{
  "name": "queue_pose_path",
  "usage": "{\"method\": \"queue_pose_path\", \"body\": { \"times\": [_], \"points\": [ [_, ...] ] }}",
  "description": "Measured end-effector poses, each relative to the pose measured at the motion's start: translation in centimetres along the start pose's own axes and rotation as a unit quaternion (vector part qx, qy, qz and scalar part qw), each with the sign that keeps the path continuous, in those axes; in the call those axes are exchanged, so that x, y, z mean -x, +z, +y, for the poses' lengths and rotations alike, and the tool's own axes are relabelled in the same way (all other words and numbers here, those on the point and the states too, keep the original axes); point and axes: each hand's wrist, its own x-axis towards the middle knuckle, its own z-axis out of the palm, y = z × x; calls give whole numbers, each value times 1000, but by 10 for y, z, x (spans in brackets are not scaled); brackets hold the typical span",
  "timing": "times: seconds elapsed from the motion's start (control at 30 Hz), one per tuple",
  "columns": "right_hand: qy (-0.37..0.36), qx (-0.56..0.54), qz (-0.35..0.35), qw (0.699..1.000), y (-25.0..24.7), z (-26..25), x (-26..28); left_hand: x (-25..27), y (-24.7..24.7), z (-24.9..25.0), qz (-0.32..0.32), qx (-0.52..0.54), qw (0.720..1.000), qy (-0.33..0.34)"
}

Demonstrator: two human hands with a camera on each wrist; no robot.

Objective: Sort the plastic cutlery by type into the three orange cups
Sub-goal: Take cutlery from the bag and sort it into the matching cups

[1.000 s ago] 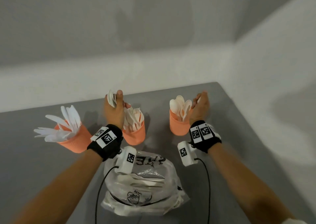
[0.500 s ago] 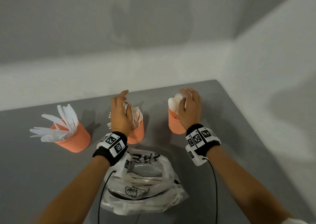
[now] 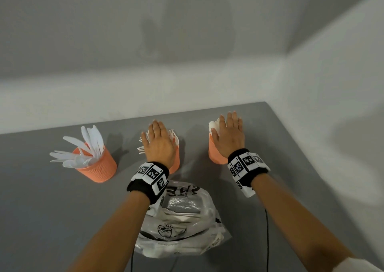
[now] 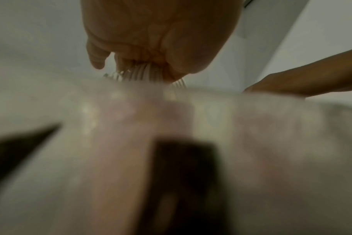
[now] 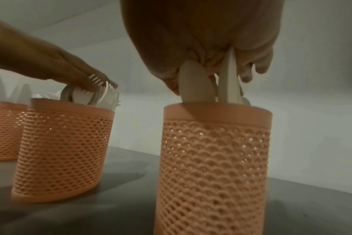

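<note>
Nearest the camera: crinkled translucent plastic bag (image 3: 178, 221) with black print, lying on the matte grey table (image 3: 41, 209) between the forearms. Thin black cables run down past it. Both wrists wear black bands (image 3: 248, 167) with white square-marker blocks.

Left hand (image 3: 159, 145), palm down, fingers straight and together, flat on the fork heads in the middle cup (image 3: 174, 161); nothing clasped. The right wrist view shows the fingertips pressing white fork (image 5: 104, 93) tines bunched above the rim. In the left wrist view the palm sits on ribbed white fork ends, and the lower half is blur.

Right hand (image 3: 229, 138), likewise flat and unclenched, fingers straight, lies on the spoon bowls in the right cup (image 3: 215, 155). From the right wrist camera, smooth cream oval spoons (image 5: 195, 85) stand upright against the palm, one edge-on.

Cups: three orange plastic cylinders with solid rim bands and perforated scale-pattern mesh walls, in a row on the table, set apart from each other. Right cup upright. Left cup (image 3: 97, 167) untouched, tilted in the wide view, holds white plastic knives (image 3: 83, 149) fanned up and out to the left; the blades are flat and tapered.

Cutlery glossy white to cream, each cup showing one type only.

Behind: plain pale wall (image 3: 187, 43) meeting the table's far edge, corner at right, soft shadow on it.
</note>
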Motion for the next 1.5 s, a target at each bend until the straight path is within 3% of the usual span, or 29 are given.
{"method": "queue_pose_path", "body": {
  "times": [0.17,0.3,0.53,0.63,0.73,0.83,0.9,0.97,1.07,1.2,1.3,1.4,1.5],
  "points": [
    [-11,31,2,999,0,0,0,6,-3,-2,2,-12,998,60],
    [-22,45,-19,999,-2,0,0,10,-7,4,-39,-52,998,20],
    [-27,37,-20,999,2,6,-4,15,-7,11,-34,-92,995,-3],
    [-13,34,-39,999,-4,8,-2,14,-11,10,-55,-47,997,-14],
    [-35,-24,31,999,-10,2,7,12,-23,11,-79,55,994,-41],
    [-118,-149,121,974,-18,-21,22,13,-42,13,-22,129,991,-12],
    [-168,-288,76,940,-30,-42,39,16,-56,12,21,190,981,17],
    [-201,-335,-20,920,-38,-61,61,19,-70,6,42,246,968,32],
    [-257,-239,-201,915,-30,-86,93,31,-84,-9,1,261,965,21],
    [-207,-61,-373,902,3,-98,120,61,-76,-40,-154,205,967,3],
    [-180,-16,-426,886,19,-99,131,87,-52,-62,-218,125,968,-21],
    [-183,7,-420,889,27,-100,136,110,-37,-74,-296,55,953,-46],
    [-174,9,-419,891,32,-103,138,121,-32,-81,-323,67,941,-76]
  ]
}}
